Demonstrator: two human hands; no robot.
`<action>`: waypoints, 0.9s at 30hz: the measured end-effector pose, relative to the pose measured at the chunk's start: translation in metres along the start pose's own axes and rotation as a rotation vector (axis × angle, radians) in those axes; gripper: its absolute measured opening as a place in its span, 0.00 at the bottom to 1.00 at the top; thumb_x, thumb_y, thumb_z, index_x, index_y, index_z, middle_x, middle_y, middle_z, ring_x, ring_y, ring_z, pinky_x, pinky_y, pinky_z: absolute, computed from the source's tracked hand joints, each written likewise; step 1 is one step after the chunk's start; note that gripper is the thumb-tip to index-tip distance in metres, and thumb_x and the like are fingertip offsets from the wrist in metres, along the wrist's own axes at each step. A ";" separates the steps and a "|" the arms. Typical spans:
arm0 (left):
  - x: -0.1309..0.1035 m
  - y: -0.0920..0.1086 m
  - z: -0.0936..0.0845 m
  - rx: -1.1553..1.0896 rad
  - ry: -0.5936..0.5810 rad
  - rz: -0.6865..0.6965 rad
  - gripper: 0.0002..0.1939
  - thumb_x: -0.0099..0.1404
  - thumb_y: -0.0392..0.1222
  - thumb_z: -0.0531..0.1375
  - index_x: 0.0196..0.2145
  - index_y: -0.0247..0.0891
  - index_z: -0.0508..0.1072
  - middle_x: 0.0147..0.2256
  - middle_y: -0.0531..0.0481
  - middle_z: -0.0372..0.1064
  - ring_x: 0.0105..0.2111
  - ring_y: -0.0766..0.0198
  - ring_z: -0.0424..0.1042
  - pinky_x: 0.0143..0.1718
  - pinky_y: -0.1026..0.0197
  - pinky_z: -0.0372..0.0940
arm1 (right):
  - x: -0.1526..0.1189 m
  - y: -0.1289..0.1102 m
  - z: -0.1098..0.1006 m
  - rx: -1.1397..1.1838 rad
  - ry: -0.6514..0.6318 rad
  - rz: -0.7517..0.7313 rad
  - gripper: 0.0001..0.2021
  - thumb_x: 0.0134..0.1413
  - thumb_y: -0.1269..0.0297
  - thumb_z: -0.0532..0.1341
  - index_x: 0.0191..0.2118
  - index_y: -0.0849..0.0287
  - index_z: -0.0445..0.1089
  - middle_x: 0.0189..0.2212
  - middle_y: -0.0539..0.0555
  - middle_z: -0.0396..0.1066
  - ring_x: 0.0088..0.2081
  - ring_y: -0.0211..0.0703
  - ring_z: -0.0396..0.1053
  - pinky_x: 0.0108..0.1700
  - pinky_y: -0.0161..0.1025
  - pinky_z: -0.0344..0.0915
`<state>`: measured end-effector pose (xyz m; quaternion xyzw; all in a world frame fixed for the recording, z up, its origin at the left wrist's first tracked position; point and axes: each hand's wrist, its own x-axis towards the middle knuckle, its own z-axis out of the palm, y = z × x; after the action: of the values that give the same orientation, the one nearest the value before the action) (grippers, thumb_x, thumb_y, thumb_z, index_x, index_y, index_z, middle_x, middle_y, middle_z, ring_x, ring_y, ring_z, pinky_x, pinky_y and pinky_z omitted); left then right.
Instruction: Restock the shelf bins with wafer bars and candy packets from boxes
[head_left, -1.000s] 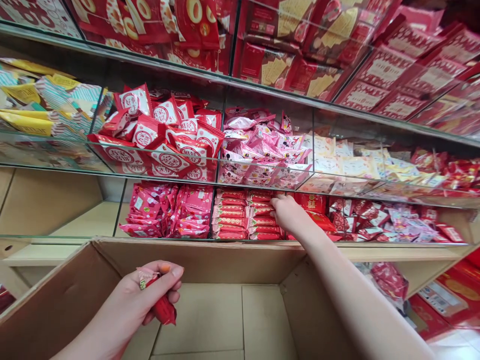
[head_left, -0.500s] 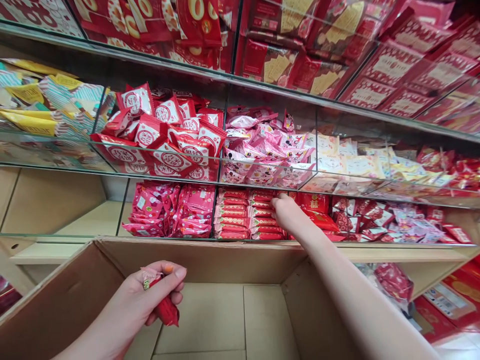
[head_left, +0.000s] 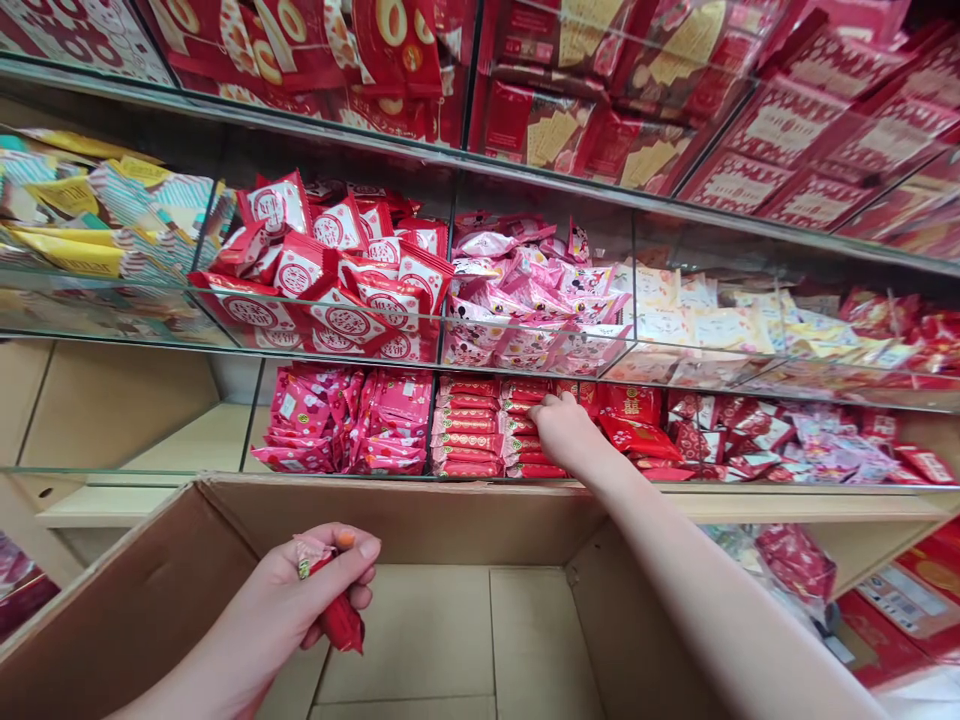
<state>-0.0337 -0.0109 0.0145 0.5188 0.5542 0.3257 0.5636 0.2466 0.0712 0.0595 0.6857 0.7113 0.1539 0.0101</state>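
My left hand (head_left: pixel 322 590) is closed around a small red wrapped snack packet (head_left: pixel 345 622) with a paler pink end, held above the open cardboard box (head_left: pixel 409 515). Farther away, my right hand (head_left: pixel 564 432) reaches over the box to the lower shelf. Its fingers are curled at the right column of the stacked red and pink snack packets (head_left: pixel 466 428), and the fingertips are partly hidden by the hand. Just right of that hand lie flat red packets (head_left: pixel 637 425) with gold print.
Pink flowered packets (head_left: pixel 390 420) fill the bin on the left. Above, a shelf with clear fronts holds red-and-white packets (head_left: pixel 346 318) and pink-white packets (head_left: pixel 532 300). A glass shelf edge (head_left: pixel 525 370) runs close over my right hand. Red boxes (head_left: pixel 892 610) stand at lower right.
My right hand has shifted slightly left along the stacked packets, its fingers more curled. My left hand keeps the packet and sits slightly farther right in view.
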 end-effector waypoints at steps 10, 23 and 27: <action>0.000 0.001 0.000 -0.038 0.018 -0.046 0.22 0.54 0.57 0.58 0.42 0.40 0.67 0.21 0.56 0.67 0.20 0.68 0.63 0.24 0.65 0.53 | -0.005 0.008 -0.010 -0.015 0.059 0.095 0.13 0.50 0.76 0.52 0.43 0.68 0.65 0.39 0.65 0.65 0.43 0.54 0.58 0.38 0.41 0.57; -0.002 0.017 -0.002 -0.114 0.004 0.094 0.23 0.55 0.54 0.59 0.45 0.39 0.68 0.18 0.56 0.67 0.16 0.72 0.63 0.17 0.71 0.55 | -0.064 -0.069 -0.044 0.491 0.089 -0.603 0.05 0.45 0.78 0.54 0.29 0.62 0.63 0.27 0.52 0.63 0.31 0.39 0.57 0.34 0.33 0.53; -0.001 0.014 -0.002 -0.094 -0.021 0.127 0.18 0.54 0.52 0.61 0.38 0.38 0.71 0.20 0.57 0.66 0.16 0.73 0.62 0.18 0.71 0.59 | -0.065 -0.076 -0.041 0.519 0.107 -0.663 0.06 0.46 0.79 0.53 0.30 0.62 0.63 0.27 0.52 0.64 0.31 0.38 0.58 0.34 0.33 0.54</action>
<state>-0.0331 -0.0081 0.0282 0.5292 0.4986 0.3809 0.5711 0.1676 -0.0014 0.0678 0.3906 0.9081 -0.0065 -0.1511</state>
